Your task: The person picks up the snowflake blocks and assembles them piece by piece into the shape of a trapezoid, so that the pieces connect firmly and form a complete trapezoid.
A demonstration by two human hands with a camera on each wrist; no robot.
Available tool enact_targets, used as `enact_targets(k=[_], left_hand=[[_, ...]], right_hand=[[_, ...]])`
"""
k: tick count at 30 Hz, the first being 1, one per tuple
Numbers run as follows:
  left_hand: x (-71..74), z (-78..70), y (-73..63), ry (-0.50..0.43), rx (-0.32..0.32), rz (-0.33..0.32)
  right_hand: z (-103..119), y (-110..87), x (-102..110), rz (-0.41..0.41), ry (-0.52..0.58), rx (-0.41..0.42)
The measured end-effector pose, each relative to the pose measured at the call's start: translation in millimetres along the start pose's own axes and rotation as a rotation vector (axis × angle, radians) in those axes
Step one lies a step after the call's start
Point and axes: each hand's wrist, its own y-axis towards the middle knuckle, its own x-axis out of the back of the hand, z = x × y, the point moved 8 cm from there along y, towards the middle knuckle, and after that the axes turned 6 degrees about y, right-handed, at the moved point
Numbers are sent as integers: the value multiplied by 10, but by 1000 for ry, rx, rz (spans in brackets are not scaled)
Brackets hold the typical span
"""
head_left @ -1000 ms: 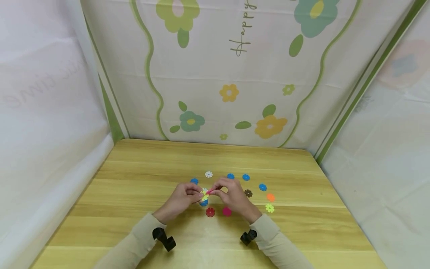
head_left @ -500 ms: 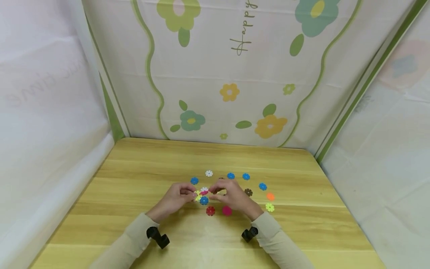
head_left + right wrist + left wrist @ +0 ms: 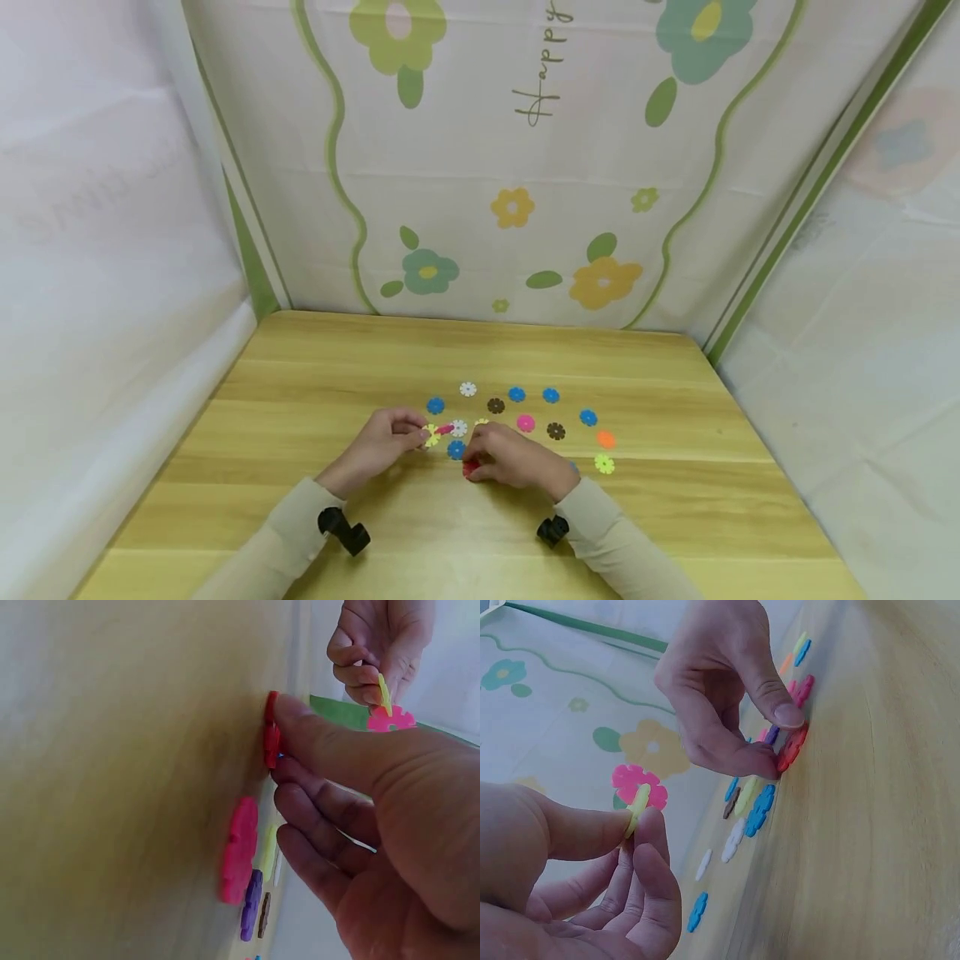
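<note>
My left hand (image 3: 384, 439) pinches a yellow notched flower disc (image 3: 636, 813) between thumb and index finger, holding it raised off the table (image 3: 360, 350), with my other fingers loosely bent beneath. A pink notched disc (image 3: 624, 782) is joined crosswise to that yellow one and sticks out on the side towards my right hand (image 3: 517, 457). Down at the tabletop, my right thumb and index finger pinch a red notched disc (image 3: 271, 731) by its edges, the remaining fingers curved beside it; I cannot tell whether it rests on the wood or is slightly lifted. Between my hands lie a blue disc (image 3: 456, 450) and, just beyond it, a white disc (image 3: 458, 428). A deep pink disc (image 3: 239, 851) and a purple disc (image 3: 251, 905) lie near my right hand, mostly hidden under it in the head view. Farther out I see a second white disc (image 3: 468, 389), a brown disc (image 3: 496, 406) and a bright pink disc (image 3: 526, 423), while an orange disc (image 3: 606, 439) and a lime-yellow disc (image 3: 604, 464) lie off to my right. Black cameras (image 3: 343, 531) sit at the cuffs of my beige sleeves (image 3: 626, 542). Behind the table hangs a white flower-printed cloth (image 3: 450, 158) lettered "Happy".
</note>
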Motion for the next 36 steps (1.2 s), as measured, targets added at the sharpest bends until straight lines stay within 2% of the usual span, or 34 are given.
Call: enact_targets(k=[5, 8, 10, 13, 17, 20, 23, 27, 36], left_hand=[[-31, 5, 17, 11, 5, 6], [-37, 6, 31, 15, 4, 8], [-43, 0, 38, 19, 4, 11], [-58, -14, 37, 27, 0, 18], [-73, -30, 29, 31, -6, 23], [-78, -26, 33, 24, 0, 19], [-79, -17, 39, 17, 3, 17], [-79, -13, 43, 19, -4, 14], [-90, -20, 38, 12, -18, 19]], right_hand=[[-59, -28, 21, -7, 137, -81], [-108, -39, 79, -46, 228, -105], [-150, -51, 143, -106, 259, -115], [-212, -81, 259, -237, 303, -137], [-298, -129, 356, -387, 434, -188], [-351, -157, 378, -453, 546, -228], [-376, -165, 373, -481, 641, -248], [-381, -153, 356, -486, 715, -257], [-343, -122, 331, -467, 740, -251]])
